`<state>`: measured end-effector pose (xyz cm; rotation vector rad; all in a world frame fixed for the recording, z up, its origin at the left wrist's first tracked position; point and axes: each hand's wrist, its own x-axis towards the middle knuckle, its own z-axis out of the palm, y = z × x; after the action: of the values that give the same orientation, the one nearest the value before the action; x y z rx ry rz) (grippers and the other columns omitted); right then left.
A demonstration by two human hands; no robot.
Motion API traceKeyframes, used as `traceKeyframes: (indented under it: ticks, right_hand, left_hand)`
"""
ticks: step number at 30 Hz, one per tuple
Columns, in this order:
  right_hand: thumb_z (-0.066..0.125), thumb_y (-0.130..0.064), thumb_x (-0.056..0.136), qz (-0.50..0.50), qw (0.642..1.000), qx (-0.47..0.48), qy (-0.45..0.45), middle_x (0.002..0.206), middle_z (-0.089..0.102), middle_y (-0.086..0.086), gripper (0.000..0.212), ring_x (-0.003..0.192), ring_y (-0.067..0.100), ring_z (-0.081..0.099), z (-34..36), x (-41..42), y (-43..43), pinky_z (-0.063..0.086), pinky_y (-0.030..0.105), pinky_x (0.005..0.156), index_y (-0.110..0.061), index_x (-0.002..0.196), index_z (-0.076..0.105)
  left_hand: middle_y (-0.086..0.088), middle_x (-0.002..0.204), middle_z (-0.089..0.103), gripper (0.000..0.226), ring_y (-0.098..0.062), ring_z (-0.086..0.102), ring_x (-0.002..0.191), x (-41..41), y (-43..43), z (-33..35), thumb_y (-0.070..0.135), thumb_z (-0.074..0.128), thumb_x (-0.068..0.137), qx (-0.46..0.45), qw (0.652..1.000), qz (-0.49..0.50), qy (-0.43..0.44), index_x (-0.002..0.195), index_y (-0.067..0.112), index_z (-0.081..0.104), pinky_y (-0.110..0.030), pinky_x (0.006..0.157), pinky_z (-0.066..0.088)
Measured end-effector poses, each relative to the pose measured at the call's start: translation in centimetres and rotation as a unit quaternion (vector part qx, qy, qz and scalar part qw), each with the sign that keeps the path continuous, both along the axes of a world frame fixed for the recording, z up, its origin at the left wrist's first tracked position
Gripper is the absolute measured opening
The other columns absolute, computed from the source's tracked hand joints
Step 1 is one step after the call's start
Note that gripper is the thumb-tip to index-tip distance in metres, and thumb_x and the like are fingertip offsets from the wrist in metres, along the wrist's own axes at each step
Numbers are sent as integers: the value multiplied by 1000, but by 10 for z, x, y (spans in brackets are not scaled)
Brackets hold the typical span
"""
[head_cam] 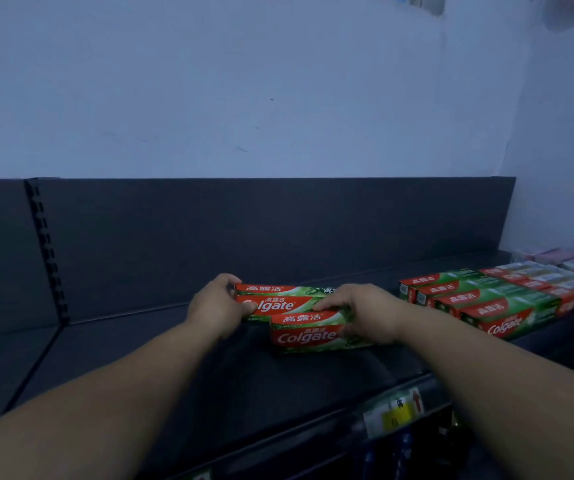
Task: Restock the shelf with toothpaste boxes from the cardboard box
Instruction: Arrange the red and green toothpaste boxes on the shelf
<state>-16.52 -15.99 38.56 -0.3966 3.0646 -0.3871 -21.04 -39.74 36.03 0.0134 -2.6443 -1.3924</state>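
Two Colgate toothpaste boxes lie lengthwise on the dark shelf (140, 358), about mid-depth and right of its middle. Both are red at the left end and green toward the right.

The far toothpaste box (280, 301) is held at its left end by the left hand (218, 308). The thumb curls over the top edge and the fingers wrap the end, so that grip is clamped on the box.

The near toothpaste box (308, 333) sits just in front of the far one and is shifted to the right, touching or almost touching it. The right hand (365, 313) covers its right end with the fingers curled over the top, so its grip is closed on this box.

Farther right, a row of matching toothpaste boxes (479, 299) lies side by side, angled across the shelf. Pale boxes (555, 278) and pink boxes (562, 256) lie beyond them; their print is too blurred to read.

A dark back panel (244, 230) rises behind the shelf, with a slotted upright (48, 251) at the left and a pale wall (244, 81) above. A yellow-and-white price label (396, 412) is fixed to the near shelf edge.
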Motion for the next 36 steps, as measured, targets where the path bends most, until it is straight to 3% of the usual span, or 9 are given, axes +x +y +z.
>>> traceKeyframes:
  ticks: [4, 7, 11, 19, 28, 31, 33, 36]
  right_hand:
    - [72, -15, 86, -27, 998, 63, 6, 142, 42, -3, 54, 126, 21, 49, 7, -10, 7, 38, 29, 108, -40, 130, 57]
    - [66, -11, 90, -46, 995, 90, -23, 148, 37, 0, 56, 132, 25, 44, 8, -21, 10, 36, 35, 111, -41, 135, 52]
    - [59, -5, 92, -56, 995, 80, -24, 146, 38, 1, 58, 131, 24, 44, 3, -29, 17, 38, 36, 110, -41, 136, 50]
    - [62, -1, 86, -69, 996, 42, -20, 142, 35, -4, 61, 130, 28, 42, -11, -57, 24, 39, 47, 108, -46, 126, 50]
    - [63, 0, 83, -78, 996, 22, -31, 142, 34, -5, 62, 130, 29, 38, -15, -84, 20, 34, 55, 109, -51, 115, 47]
    - [61, 1, 83, -76, 997, 12, -9, 140, 35, -6, 66, 130, 26, 39, -21, -83, 22, 35, 53, 109, -51, 121, 48]
    - [61, -2, 85, -74, 997, -2, 19, 141, 35, -7, 67, 129, 23, 39, -24, -79, 26, 35, 50, 110, -50, 130, 46]
    - [61, -12, 89, -65, 994, -45, 73, 141, 37, -8, 63, 128, 20, 41, -28, -65, 31, 36, 47, 110, -46, 138, 41]
  left_hand:
    - [-1, 119, 62, 43, -19, 59, 107, -10, 5, -4, 24, 75, 82, -32, 999, 8, -18, 120, 19, 55, -32, 89, 47]
    - [-3, 117, 63, 26, -16, 58, 101, -17, 15, -9, 21, 71, 85, -18, 1000, 5, -24, 108, 19, 60, -28, 86, 47]
    - [-3, 117, 61, 22, -16, 58, 102, -24, 31, -11, 22, 68, 88, -11, 1000, 1, -24, 108, 19, 59, -26, 79, 46]
    - [-3, 119, 60, 25, -19, 57, 109, -41, 46, -9, 24, 67, 89, -34, 999, 14, -27, 111, 18, 58, -33, 92, 48]
    - [-6, 114, 60, 21, -21, 59, 103, -61, 46, -11, 21, 69, 87, 30, 998, 34, -43, 103, 19, 56, -36, 87, 52]
    - [-5, 114, 61, 19, -21, 59, 103, -64, 47, -11, 22, 68, 87, 20, 998, 38, -36, 102, 19, 55, -38, 90, 52]
    - [-5, 118, 61, 20, -20, 58, 105, -63, 48, -9, 25, 66, 89, 0, 999, 39, -21, 106, 19, 57, -36, 91, 50]
    - [-4, 132, 52, 39, -21, 53, 115, -51, 53, -2, 35, 61, 91, -57, 998, 34, 24, 126, 20, 54, -31, 86, 46]
